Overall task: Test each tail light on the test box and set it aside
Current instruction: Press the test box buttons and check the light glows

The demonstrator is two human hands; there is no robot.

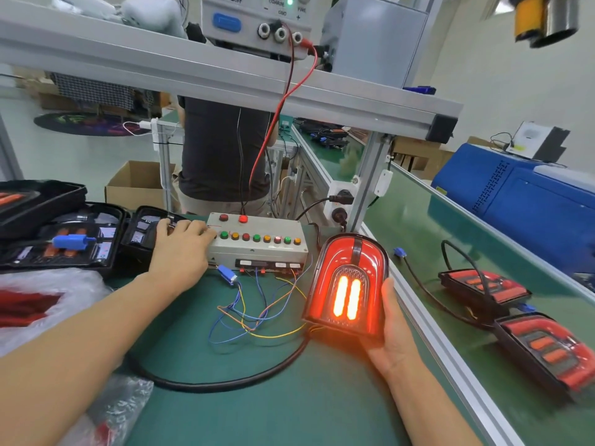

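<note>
So we've got the tail light (346, 284) up in our right hand (391, 329), palm under its lower right corner and the thumb along its right edge, a proper curled grip on it. It's lit, two bright bars glowing in the middle, and it sits tilted up just right of the test box (257, 239), close to the aluminium rail that edges the worktop (257, 397). Our left hand (180, 243) lies on the left end of the test box, fingers bent down onto the button row; we can't tell which button they're on. One red lamp on top of the box is lit.

A thick black cable (209, 383) loops from the light across the green mat in front of us, and thin coloured wires (257, 313) tangle between box and light. Open mat is mostly near us, below that loop. Left edge is crowded by dark trays of lights (64, 233) and plastic bags (42, 304). Across the rail, two more tail lights (515, 320) lie on the conveyor belt.
</note>
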